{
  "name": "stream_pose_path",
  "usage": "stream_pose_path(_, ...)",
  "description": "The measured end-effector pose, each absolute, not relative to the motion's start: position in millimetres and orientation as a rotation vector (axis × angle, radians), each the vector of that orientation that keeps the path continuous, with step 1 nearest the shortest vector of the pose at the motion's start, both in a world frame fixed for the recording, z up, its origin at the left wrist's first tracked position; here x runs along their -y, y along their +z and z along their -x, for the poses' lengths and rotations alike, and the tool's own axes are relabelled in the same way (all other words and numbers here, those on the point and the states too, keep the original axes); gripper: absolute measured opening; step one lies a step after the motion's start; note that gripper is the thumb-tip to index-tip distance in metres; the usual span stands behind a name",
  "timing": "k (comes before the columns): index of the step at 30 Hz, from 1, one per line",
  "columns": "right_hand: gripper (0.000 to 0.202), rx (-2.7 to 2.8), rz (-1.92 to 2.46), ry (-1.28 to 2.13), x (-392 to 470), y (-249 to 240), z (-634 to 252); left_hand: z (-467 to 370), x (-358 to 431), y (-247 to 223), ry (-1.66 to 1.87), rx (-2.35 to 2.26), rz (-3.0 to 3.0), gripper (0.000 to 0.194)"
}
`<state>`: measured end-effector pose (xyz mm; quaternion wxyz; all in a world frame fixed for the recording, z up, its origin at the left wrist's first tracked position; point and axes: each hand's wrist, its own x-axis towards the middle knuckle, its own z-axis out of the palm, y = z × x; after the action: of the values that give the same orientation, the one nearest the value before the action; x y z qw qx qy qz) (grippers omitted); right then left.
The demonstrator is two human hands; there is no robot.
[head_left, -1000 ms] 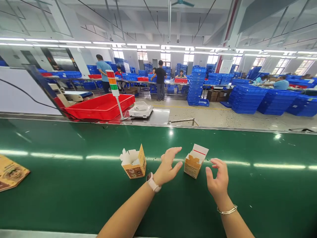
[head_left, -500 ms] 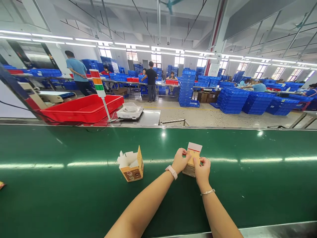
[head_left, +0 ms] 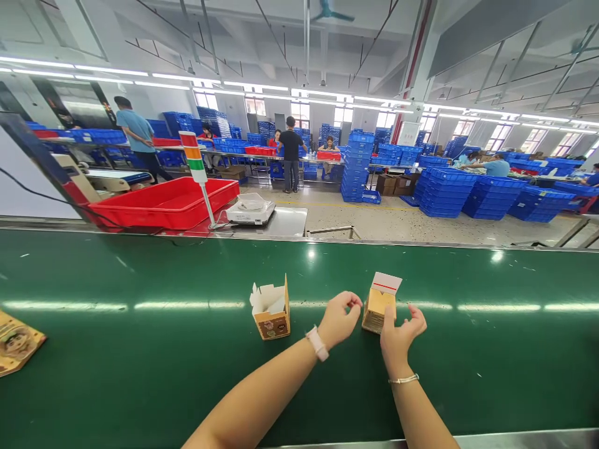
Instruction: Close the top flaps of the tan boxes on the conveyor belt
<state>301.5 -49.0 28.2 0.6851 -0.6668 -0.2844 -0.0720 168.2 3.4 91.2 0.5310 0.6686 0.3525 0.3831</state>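
Note:
A small yellow-brown box (head_left: 380, 305) stands on the green belt (head_left: 187, 386), its white top flap with a red line raised at the back. My right hand (head_left: 402, 333) is at its right front side, thumb against the box and fingers spread. To the left of that box, my left hand (head_left: 341, 318) is off it, thumb and forefinger curled close together; whether anything is between them is too small to tell. Further left stands another box (head_left: 274, 321), open at the top with white flaps up.
A flat printed carton (head_left: 17, 343) lies at the far left of the belt. Beyond the belt are a red tray (head_left: 163, 215), a white scale (head_left: 251, 209) and a signal light (head_left: 193, 156). Stacked blue crates (head_left: 355, 165) and several people stand or sit further back.
My left hand has come off the right box and moved left. My right hand's fingers have spread. Both boxes appear further right, and more of the flat carton shows at left.

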Motion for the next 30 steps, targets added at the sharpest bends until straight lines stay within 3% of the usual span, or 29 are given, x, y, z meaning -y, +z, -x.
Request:
stream_pose_path(2, 0.049, 0.825, 1.411, -0.264, 60, 35, -273, -125, 6, 95, 1.062, -0.734, -1.688, 0.011)
stream_pose_path(4, 0.042, 1.173, 1.268, -0.332, 66, 39, -239, -81, 3, 94, 1.460, -0.543, -1.825, 0.010)
stream_pose_path(6, 0.042, 1.499, 1.139, -0.283, 66, 39, -204, -46, -15, 91, 1.780, -0.598, -1.730, 0.009)
stream_pose_path(8, 0.051, 1.704, 1.091, -0.206, 59, 35, -172, -22, -40, 86, 1.862, -0.807, -1.475, 0.014)
stream_pose_path(11, 0.067, 1.813, 1.231, -0.189, 43, 20, -139, -13, -72, 76, 1.685, -0.906, -1.367, 0.019)
stream_pose_path(14, 0.070, 1.797, 1.502, -0.238, 25, 5, -130, -23, -79, 63, 1.445, -0.852, -1.428, 0.035)
stream_pose_path(20, 0.027, 1.698, 1.429, -0.272, 0, 5, -155, -44, -70, 47, 1.295, -0.804, -1.499, 0.052)
stream_pose_path(24, 0.024, 1.488, 1.231, -0.077, -9, 14, -160, -57, -81, 52, 1.200, -0.859, -1.637, 0.061)
stream_pose_path(28, 0.010, 1.160, 1.312, -0.045, -16, 15, -158, -73, -85, 62, 1.076, -0.957, -1.731, 0.068)
stream_pose_path(30, 0.020, 0.980, 1.395, -0.020, -19, 13, -161, -80, -84, 66, 0.963, -1.086, -1.761, 0.074)
